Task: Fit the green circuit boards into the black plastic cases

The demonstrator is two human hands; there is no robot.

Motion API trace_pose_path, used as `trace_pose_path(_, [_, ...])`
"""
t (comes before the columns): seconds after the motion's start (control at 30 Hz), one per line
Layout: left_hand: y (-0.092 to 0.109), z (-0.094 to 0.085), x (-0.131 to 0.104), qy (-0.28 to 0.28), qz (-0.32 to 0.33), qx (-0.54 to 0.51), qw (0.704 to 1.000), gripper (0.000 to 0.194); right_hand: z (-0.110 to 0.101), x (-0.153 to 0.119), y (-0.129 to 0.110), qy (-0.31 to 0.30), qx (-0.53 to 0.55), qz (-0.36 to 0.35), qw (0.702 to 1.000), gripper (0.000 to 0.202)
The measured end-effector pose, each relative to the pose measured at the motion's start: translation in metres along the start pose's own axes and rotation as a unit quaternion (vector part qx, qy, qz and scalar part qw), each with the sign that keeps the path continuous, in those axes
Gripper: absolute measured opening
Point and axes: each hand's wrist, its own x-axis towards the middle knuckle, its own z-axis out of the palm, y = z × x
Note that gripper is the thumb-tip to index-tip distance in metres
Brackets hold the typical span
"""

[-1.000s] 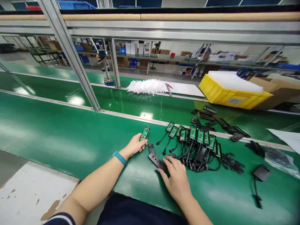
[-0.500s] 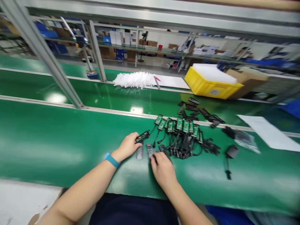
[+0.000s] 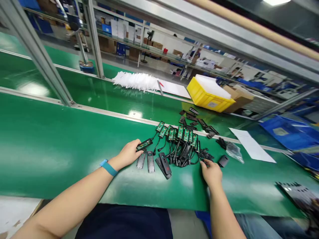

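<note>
My left hand grips a black plastic casing with a green circuit board in it, held just over the bench. Below it lie two flat black covers, one half under my fingers and one beside it. Two more black covers overlap to their right. My right hand is at the near edge of a heap of small black parts, its fingertips drawn together; whatever is between them is too small to make out. Several green circuit boards with black cables lie between the hands.
Black casing parts are scattered behind the boards. A black box-shaped piece, a clear plastic bag and a white sheet lie at right. A yellow crate and white strips stand farther back. Metal posts rise at left.
My right hand has moved right, from the black covers to the heap of small black parts. My left hand still holds the casing. The view has turned right and tilted.
</note>
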Motion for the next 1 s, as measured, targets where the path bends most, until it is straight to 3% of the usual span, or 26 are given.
trace_pose_path(0.17, [-0.004, -0.011, 0.000, 0.044, -0.067, -0.078, 0.994, 0.022, 0.004, 0.013, 0.004, -0.027, -0.024, 0.001, 0.999, 0.040])
trace_pose_path(0.27, [-0.006, -0.013, 0.002, 0.046, -0.140, -0.198, 0.969, 0.025, -0.004, 0.011, -0.002, -0.039, -0.023, 0.024, 0.999, 0.037])
trace_pose_path(0.37, [-0.006, -0.013, 0.006, 0.033, -0.194, -0.339, 0.920, 0.023, -0.021, -0.010, -0.027, -0.030, 0.070, 0.090, 0.993, 0.040])
trace_pose_path(0.43, [-0.005, -0.013, 0.007, 0.040, -0.202, -0.387, 0.899, 0.021, -0.032, -0.035, -0.056, -0.045, 0.187, 0.094, 0.977, 0.043])
trace_pose_path(0.53, [-0.003, -0.014, 0.008, 0.048, -0.204, -0.408, 0.888, 0.020, -0.040, -0.080, -0.109, -0.133, 0.287, 0.006, 0.949, 0.041])
trace_pose_path(0.6, [-0.002, -0.016, 0.008, 0.049, -0.204, -0.406, 0.889, 0.020, -0.036, -0.109, -0.143, -0.189, 0.313, -0.120, 0.923, 0.031])
trace_pose_path(0.7, [-0.003, -0.017, 0.008, 0.046, -0.201, -0.404, 0.891, 0.019, -0.017, -0.140, -0.179, -0.194, 0.312, -0.328, 0.871, 0.019])
trace_pose_path(0.77, [-0.004, -0.017, 0.008, 0.042, -0.201, -0.406, 0.891, 0.018, -0.003, -0.152, -0.188, -0.181, 0.290, -0.410, 0.845, 0.021])
trace_pose_path(0.87, [-0.006, -0.016, 0.010, 0.040, -0.199, -0.407, 0.890, 0.018, 0.010, -0.160, -0.188, -0.172, 0.263, -0.446, 0.838, 0.027])
trace_pose_path(1.0, [-0.004, -0.018, 0.011, 0.035, -0.204, -0.408, 0.889, 0.017, 0.009, -0.161, -0.182, -0.154, 0.242, -0.429, 0.857, 0.028])
